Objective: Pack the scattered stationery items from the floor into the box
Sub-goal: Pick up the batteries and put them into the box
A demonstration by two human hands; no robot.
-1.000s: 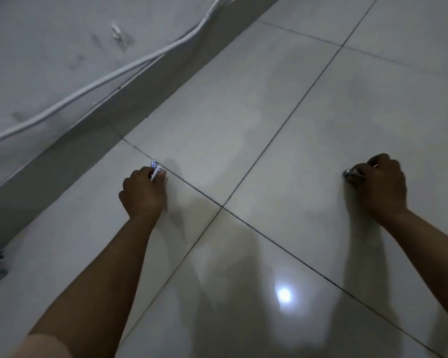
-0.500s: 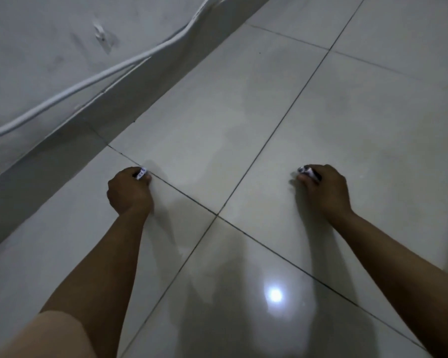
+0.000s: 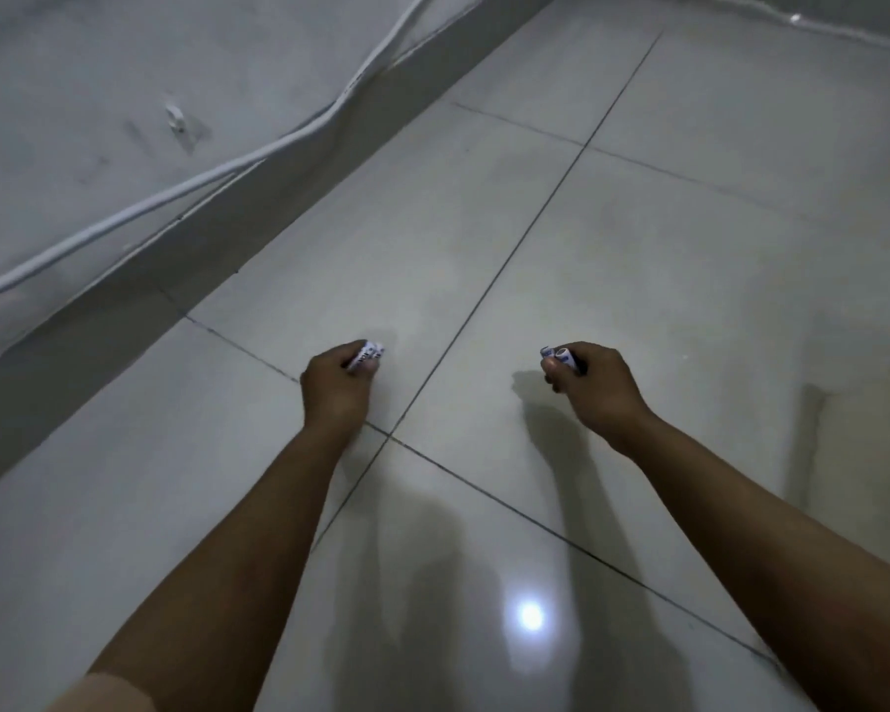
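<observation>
My left hand is closed around small white stationery items with blue print, whose ends stick out past the fingers. My right hand is closed around similar white, cylinder-like items with a dark part, their ends pointing left. Both hands hover just above the pale tiled floor, roughly level with each other. No box is in view, and no loose stationery lies on the visible floor.
A grey wall with a skirting board runs diagonally along the left. A white cable is fixed along that wall. Dark grout lines cross the glossy tiles, and a lamp reflection shines near the bottom.
Both hands have come closer together, the right one moving left. They keep their grip on the items. The view has shifted so more floor and the far wall show.
</observation>
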